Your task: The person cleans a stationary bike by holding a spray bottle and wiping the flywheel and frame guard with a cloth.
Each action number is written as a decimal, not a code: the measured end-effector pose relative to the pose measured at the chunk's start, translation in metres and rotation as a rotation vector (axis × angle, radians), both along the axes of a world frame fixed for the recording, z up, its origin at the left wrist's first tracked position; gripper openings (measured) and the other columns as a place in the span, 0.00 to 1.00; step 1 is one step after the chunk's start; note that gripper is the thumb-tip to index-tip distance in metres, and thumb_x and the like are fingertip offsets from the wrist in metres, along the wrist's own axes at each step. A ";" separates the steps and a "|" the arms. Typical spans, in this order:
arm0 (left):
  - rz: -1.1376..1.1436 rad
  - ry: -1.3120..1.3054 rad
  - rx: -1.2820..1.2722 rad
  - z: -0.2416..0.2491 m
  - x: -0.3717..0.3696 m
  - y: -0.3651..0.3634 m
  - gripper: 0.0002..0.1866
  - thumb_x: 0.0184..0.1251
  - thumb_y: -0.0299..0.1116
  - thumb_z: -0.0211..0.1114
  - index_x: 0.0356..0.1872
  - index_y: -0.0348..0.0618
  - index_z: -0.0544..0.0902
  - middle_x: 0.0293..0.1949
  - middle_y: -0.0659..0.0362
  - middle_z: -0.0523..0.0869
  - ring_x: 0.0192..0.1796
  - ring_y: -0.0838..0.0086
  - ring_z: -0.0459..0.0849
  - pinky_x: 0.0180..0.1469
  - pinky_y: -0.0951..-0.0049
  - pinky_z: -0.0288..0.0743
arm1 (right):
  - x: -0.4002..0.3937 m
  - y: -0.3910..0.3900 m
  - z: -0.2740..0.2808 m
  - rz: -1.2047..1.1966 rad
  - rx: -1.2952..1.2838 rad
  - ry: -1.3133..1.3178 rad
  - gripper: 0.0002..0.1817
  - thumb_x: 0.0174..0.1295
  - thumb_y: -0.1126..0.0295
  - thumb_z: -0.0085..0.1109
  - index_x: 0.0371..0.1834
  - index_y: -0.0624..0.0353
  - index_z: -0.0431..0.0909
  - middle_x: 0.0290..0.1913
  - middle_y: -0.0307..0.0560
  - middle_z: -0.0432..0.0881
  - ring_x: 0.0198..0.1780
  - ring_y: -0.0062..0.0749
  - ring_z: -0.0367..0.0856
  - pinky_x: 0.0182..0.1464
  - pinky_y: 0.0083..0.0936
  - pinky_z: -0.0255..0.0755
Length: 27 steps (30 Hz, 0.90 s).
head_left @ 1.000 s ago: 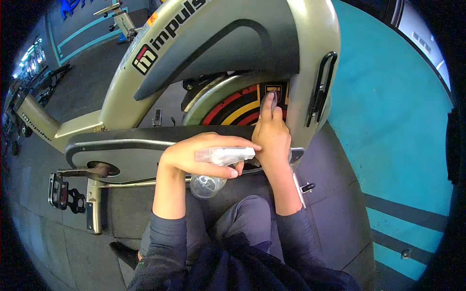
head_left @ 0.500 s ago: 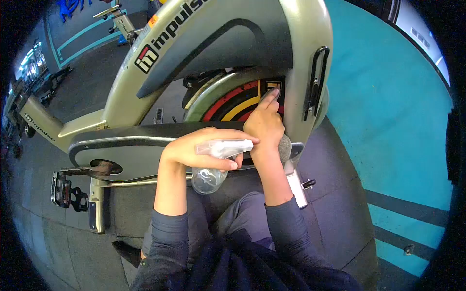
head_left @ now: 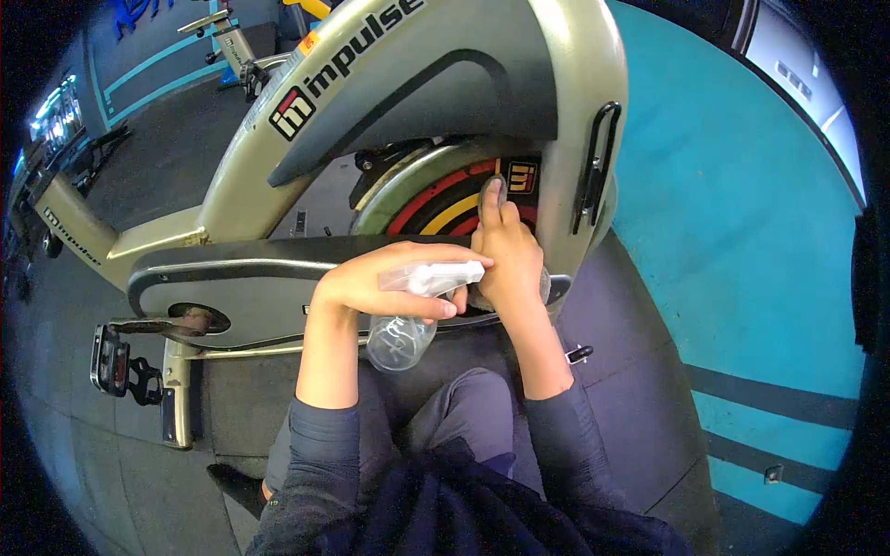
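far on my left is one black pedal [head_left: 119, 366] on its crank, low by the floor [head_left: 111, 491]. next comes the long dark cover [head_left: 250, 278] of the bike, lying flat from left to right.

my left hand [head_left: 389, 283] is curled tight around one clear spray bottle [head_left: 408, 310]. its white top points to the right, and its round belly hangs down under my hand. the bottle lies sideways, just beside my other hand and touching it or nearly so.

my right hand [head_left: 505, 255] is a bit further up and to the right. it holds one grey cloth [head_left: 542, 287], bunched under the palm, and two fingers [head_left: 491, 199] stretch straight up, pressing the cloth on the wheel [head_left: 436, 199]. so this hand is closed on the cloth, not open. the wheel lies right above my right hand, and my fingers point along the way up to it. my right hand is the nearer one to the wheel; the left hand sits lower, by the cover.

the wheel has red and yellow stripes. right of it stands the grey frame post [head_left: 565, 167] with one black bottle holder [head_left: 593, 167]. past that is the blue floor [head_left: 742, 241].

i count two hands, one bottle, one cloth, one wheel.
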<state>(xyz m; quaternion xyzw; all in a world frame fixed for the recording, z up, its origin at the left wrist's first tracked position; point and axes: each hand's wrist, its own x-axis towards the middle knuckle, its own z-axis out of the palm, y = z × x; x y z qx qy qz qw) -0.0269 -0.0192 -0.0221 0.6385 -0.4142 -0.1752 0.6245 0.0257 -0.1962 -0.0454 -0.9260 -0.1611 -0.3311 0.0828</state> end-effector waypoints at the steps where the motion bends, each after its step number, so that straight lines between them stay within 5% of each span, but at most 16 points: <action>1: 0.008 0.001 0.002 0.002 -0.002 0.000 0.32 0.57 0.23 0.64 0.66 0.38 0.68 0.42 0.56 0.82 0.40 0.75 0.81 0.43 0.73 0.76 | -0.001 0.001 -0.002 0.008 0.002 0.001 0.35 0.57 0.68 0.53 0.70 0.61 0.57 0.40 0.52 0.74 0.33 0.44 0.81 0.32 0.38 0.78; 4: 0.232 -0.058 0.055 0.006 -0.006 -0.003 0.30 0.56 0.24 0.65 0.63 0.37 0.70 0.47 0.56 0.79 0.38 0.75 0.81 0.41 0.74 0.76 | -0.006 0.002 -0.005 0.055 0.072 -0.118 0.36 0.56 0.67 0.55 0.70 0.61 0.57 0.40 0.53 0.73 0.33 0.45 0.80 0.32 0.39 0.78; 6: 0.337 -0.045 -0.147 0.000 -0.005 -0.006 0.29 0.54 0.25 0.65 0.61 0.35 0.72 0.50 0.56 0.76 0.35 0.76 0.81 0.39 0.76 0.76 | -0.008 0.004 -0.003 -0.013 0.101 -0.057 0.36 0.57 0.66 0.56 0.70 0.61 0.56 0.39 0.54 0.72 0.35 0.46 0.81 0.34 0.39 0.78; 11: 0.591 0.133 -0.318 0.001 -0.002 -0.008 0.31 0.47 0.27 0.64 0.59 0.38 0.74 0.31 0.61 0.80 0.27 0.80 0.76 0.30 0.81 0.68 | -0.004 0.006 -0.001 -0.099 0.221 0.025 0.34 0.61 0.66 0.52 0.70 0.64 0.55 0.40 0.56 0.74 0.37 0.51 0.80 0.37 0.42 0.77; 16: 0.652 0.146 -0.298 0.006 -0.003 -0.008 0.34 0.44 0.27 0.62 0.60 0.38 0.73 0.27 0.61 0.79 0.25 0.79 0.76 0.28 0.82 0.67 | 0.004 0.010 -0.005 -0.174 0.294 0.011 0.33 0.64 0.65 0.49 0.71 0.66 0.52 0.43 0.59 0.76 0.37 0.54 0.80 0.39 0.44 0.76; 18: 0.641 0.125 -0.307 0.007 -0.005 -0.007 0.31 0.50 0.24 0.61 0.61 0.41 0.72 0.42 0.59 0.80 0.30 0.79 0.78 0.32 0.80 0.72 | 0.004 0.009 -0.005 -0.164 0.285 0.001 0.34 0.63 0.64 0.51 0.70 0.65 0.53 0.43 0.59 0.75 0.39 0.53 0.80 0.39 0.42 0.77; 21: 0.556 0.099 -0.273 0.007 -0.004 -0.004 0.34 0.49 0.21 0.60 0.64 0.42 0.70 0.49 0.59 0.76 0.32 0.80 0.78 0.31 0.80 0.73 | -0.001 0.000 -0.002 -0.030 0.276 0.025 0.33 0.63 0.65 0.51 0.71 0.61 0.54 0.42 0.58 0.74 0.38 0.53 0.80 0.39 0.45 0.76; 27: 0.567 0.052 -0.265 0.009 -0.005 -0.010 0.43 0.38 0.26 0.61 0.67 0.39 0.65 0.52 0.57 0.76 0.33 0.80 0.78 0.31 0.82 0.73 | -0.005 -0.010 0.001 0.039 0.230 0.119 0.32 0.60 0.68 0.50 0.71 0.49 0.59 0.40 0.56 0.74 0.36 0.53 0.80 0.39 0.47 0.75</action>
